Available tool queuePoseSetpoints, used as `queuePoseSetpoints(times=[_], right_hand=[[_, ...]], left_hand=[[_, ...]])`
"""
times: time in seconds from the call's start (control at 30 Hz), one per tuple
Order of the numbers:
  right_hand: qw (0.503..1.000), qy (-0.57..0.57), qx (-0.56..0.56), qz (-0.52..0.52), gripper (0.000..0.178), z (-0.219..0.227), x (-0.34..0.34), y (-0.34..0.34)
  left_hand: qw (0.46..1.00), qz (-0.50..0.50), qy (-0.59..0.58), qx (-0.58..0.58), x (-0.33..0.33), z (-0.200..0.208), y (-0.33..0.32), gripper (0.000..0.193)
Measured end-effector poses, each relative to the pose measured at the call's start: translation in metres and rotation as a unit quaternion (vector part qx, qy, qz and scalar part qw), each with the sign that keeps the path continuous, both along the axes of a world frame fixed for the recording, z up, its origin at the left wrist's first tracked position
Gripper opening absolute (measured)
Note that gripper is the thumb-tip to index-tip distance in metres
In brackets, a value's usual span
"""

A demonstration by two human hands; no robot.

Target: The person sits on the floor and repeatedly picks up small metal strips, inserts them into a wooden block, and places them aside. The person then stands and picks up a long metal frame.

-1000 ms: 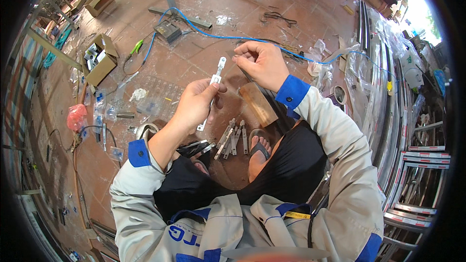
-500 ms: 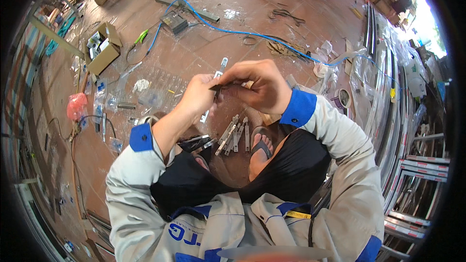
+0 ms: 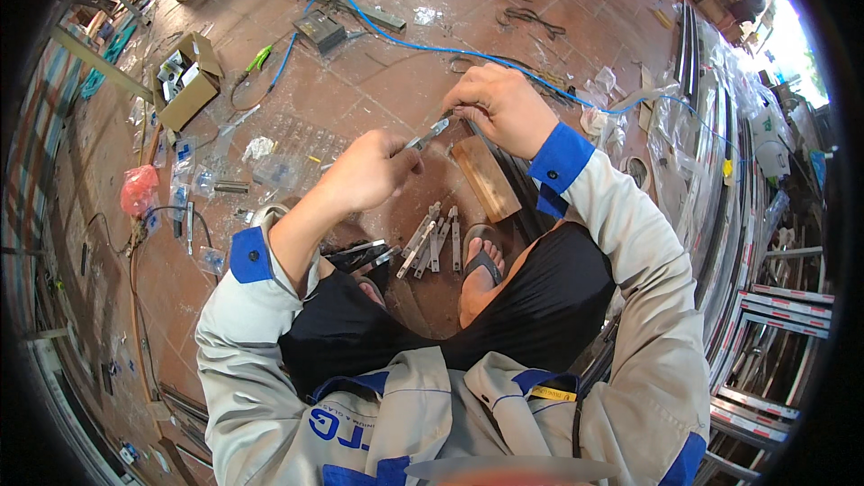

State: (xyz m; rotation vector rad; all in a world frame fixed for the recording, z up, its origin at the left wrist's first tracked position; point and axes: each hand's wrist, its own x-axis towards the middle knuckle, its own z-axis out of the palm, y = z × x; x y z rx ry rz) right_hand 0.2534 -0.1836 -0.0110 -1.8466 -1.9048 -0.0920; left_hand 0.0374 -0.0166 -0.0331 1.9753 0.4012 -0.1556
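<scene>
Left hand [image 3: 372, 169]: we have thumb and fingers closed on a metal strip [image 3: 433, 131] | strip: slants up and rightward out of that grip, lower part hidden | right hand [image 3: 500, 110]: our bent fingertips at its upper end, pinching or not we cannot tell | wooden block [image 3: 486, 178]: just below our right hand

Open cardboard box [image 3: 193, 103] at left, pink plastic bag [image 3: 139, 191] near; blue hose [image 3: 441, 50] across tiled floor [image 3: 360, 108].

White glare floods the upper right; the floor [image 3: 382, 94] looks softly lit, edges bowed.
</scene>
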Motion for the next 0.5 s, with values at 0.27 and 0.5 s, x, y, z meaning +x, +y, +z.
queuePoseSetpoints(times=[0.27, 0.5], right_hand=[[0.996, -0.01, -0.032, 0.077, 0.012, 0.0, 0.005, -0.001], [0.998, -0.006, -0.003, 0.069, 0.014, 0.019, -0.014, -0.004]], left_hand=[[0.993, 0.034, 0.074, -0.086, 0.001, 0.004, 0.002, 0.035], [0.956, 0.202, -0.062, -0.203, -0.005, -0.009, 0.068, 0.033]])
